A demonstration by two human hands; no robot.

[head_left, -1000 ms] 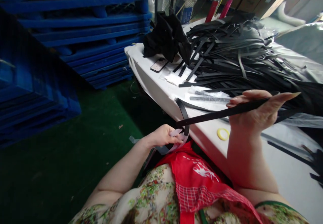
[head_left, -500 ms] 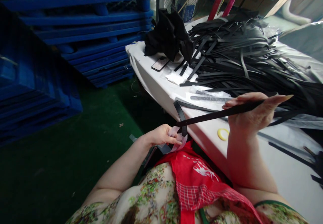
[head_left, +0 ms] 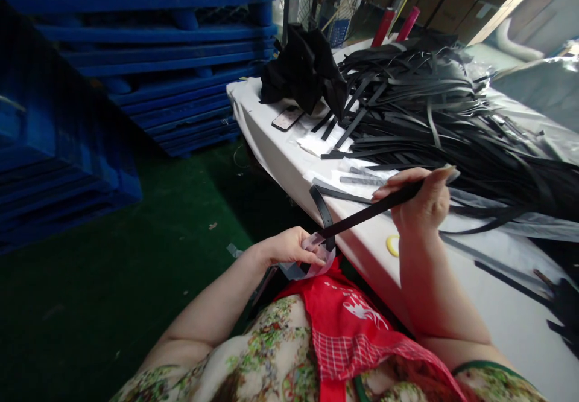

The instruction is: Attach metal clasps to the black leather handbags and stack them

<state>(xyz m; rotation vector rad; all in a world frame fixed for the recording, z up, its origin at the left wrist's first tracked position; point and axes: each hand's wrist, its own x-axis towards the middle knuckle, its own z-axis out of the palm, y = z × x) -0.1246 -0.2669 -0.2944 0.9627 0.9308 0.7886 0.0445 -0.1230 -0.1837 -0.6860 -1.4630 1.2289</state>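
A black strap point(head_left: 362, 213) runs slantwise between my two hands. My right hand point(head_left: 418, 200) is closed on its upper part, above the table, with the strap lying across the fingers under the thumb. Low by the table's edge, my left hand point(head_left: 301, 248) pinches a translucent plastic sleeve point(head_left: 326, 259) around the strap's lower end. Another stretch of black strap point(head_left: 322, 206) curls over the table edge just beside the left hand and goes down behind the plastic. The fingertips of my left hand are partly hidden by the sleeve.
A white-covered table point(head_left: 479, 311) carries a big heap of black straps point(head_left: 420, 112), a black cloth bundle point(head_left: 303, 70), a phone point(head_left: 287, 118) and a yellow tape ring point(head_left: 392, 245). Blue pallets point(head_left: 181, 58) are stacked at left on the green floor point(head_left: 172, 227).
My right hand has moved left and closer to my left hand, so less strap shows between them. The left hand stays almost in place at the plastic sleeve.
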